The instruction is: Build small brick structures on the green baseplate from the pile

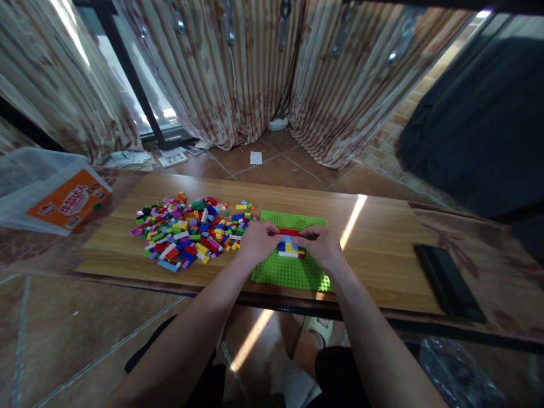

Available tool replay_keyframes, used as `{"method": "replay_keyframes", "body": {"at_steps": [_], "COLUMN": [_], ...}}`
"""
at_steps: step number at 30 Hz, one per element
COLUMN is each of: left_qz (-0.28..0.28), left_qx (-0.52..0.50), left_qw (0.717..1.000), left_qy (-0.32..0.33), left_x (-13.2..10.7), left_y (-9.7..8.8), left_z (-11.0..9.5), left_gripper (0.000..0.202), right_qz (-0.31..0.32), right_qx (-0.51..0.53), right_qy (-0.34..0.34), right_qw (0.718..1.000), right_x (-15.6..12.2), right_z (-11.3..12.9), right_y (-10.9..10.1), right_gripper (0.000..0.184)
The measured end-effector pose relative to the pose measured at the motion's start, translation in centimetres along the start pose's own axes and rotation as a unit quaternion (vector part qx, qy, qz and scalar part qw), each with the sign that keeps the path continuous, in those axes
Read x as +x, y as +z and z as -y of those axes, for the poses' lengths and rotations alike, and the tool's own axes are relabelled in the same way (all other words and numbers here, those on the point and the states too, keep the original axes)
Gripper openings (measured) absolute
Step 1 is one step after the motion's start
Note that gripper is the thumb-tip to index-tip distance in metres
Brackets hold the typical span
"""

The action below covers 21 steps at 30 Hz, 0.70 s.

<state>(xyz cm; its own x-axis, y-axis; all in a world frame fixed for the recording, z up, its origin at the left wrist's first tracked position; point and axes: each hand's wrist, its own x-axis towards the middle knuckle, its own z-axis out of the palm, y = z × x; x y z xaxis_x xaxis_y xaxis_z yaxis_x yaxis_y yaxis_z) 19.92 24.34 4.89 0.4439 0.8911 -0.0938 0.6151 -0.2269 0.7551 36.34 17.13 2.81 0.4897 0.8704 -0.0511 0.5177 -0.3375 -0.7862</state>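
Board [382, 249] lies below; left hand [260, 240] and right hand [322, 246] pinch the red brick [289, 233] between them: likely light, stiff; hold by ends.

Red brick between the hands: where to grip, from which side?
Probably its two short ends, from left and right: the red brick lies lengthwise across, with other bricks close on its near side. The left hand and right hand have fingers at those ends.
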Motion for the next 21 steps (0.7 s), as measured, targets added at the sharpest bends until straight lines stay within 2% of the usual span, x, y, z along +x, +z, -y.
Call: {"method": "replay_keyframes", "body": {"at_steps": [5,16,21], "left_qz": [0.018,0.017,0.016], "left_qx": [-0.018,-0.013,-0.017], "left_qw": [1.000,1.000,1.000], "left_qy": [-0.008,-0.013,0.005], "left_x": [0.87,1.15,0.80], "left_y": [-0.08,0.07,0.06], "left_z": [0.47,0.61,0.75], "left_gripper": [0.010,0.010,0.012], "right_qz": [0.031,0.044,0.045], "right_qx": [0.022,0.011,0.036], "right_qy": [0.027,0.003,-0.005], "right_qw": [0.999,0.999,0.998], "right_x": [0.66,0.84,0.64], "right_z": [0.09,0.06,-0.46], "right_y": [-0.25,-0.46,-0.68], "right_gripper": [0.028,0.024,0.031]}}
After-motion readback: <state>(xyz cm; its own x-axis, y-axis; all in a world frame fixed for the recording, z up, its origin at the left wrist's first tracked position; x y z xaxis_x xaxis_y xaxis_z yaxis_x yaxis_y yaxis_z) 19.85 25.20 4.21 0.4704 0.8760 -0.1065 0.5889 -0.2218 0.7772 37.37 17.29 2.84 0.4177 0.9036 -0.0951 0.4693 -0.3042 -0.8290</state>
